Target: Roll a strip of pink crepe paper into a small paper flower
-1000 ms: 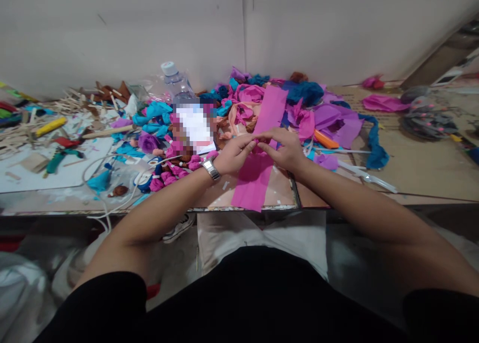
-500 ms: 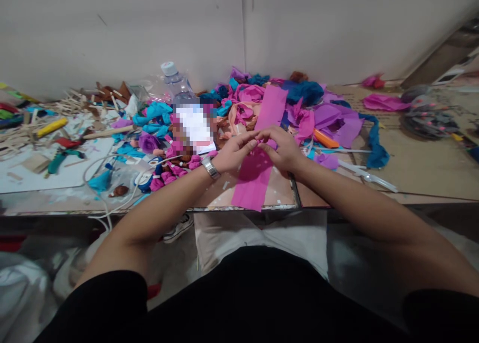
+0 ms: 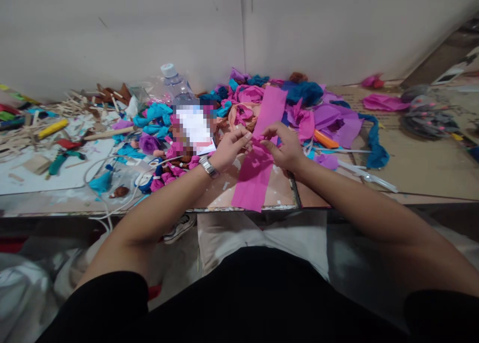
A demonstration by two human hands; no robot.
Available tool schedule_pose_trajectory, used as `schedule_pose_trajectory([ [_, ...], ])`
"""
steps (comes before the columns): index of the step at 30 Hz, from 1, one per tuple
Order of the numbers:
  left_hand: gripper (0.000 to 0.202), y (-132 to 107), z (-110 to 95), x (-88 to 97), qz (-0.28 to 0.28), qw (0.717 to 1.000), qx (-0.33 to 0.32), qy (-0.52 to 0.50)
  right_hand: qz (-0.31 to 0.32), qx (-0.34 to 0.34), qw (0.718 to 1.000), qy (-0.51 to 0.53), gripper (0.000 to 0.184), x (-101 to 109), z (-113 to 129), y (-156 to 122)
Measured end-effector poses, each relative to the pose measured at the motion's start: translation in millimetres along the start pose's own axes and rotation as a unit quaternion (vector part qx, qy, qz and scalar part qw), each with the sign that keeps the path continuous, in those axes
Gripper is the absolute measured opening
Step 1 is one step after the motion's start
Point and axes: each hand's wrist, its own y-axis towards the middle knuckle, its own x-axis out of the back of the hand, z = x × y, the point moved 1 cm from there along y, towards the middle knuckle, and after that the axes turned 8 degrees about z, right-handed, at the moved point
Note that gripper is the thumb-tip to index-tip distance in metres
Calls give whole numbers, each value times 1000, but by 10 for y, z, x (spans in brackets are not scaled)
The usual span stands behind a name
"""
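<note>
A long pink crepe paper strip [image 3: 256, 176] lies across the table from the paper pile to the front edge. My left hand [image 3: 229, 148], with a metal watch at the wrist, pinches the strip's left side with closed fingers. My right hand [image 3: 284, 146] pinches the same strip just to the right, fingertips almost meeting the left hand's. Both hands hold the paper slightly above the table, where it bunches between them.
A heap of pink, purple and blue crepe paper [image 3: 299, 108] lies behind the hands. A plastic bottle [image 3: 175, 84] stands at the back left. Wooden sticks and tools [image 3: 52, 128] clutter the left side. An orange cutter [image 3: 325, 139] lies to the right. White cable [image 3: 108, 183] runs near the front edge.
Both hands have lifted slightly and moved away from me along the pink strip, and the paper between the fingers has bunched up.
</note>
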Motion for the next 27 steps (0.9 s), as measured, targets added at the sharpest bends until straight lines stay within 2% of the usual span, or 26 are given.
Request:
schedule_pose_trajectory([
  [14,39,-6,-37,-26,-6,999,25,-37,13,-13,999,27,41,-30,-3,-14],
  [19,47,3,-5,-5,-11,999,21,-40,-10,-13,1000,24,41,-23,-2,-11],
  [22,54,-1,-19,-5,10,1000,7,9,-18,-26,999,14,45,-20,1,-6],
  [24,52,-9,-34,-8,25,997,-9,68,-21,-30,999,12,48,-21,6,-2],
  [27,47,-20,-48,-4,7,992,-35,121,-25,-25,999,14,48,-21,21,3],
])
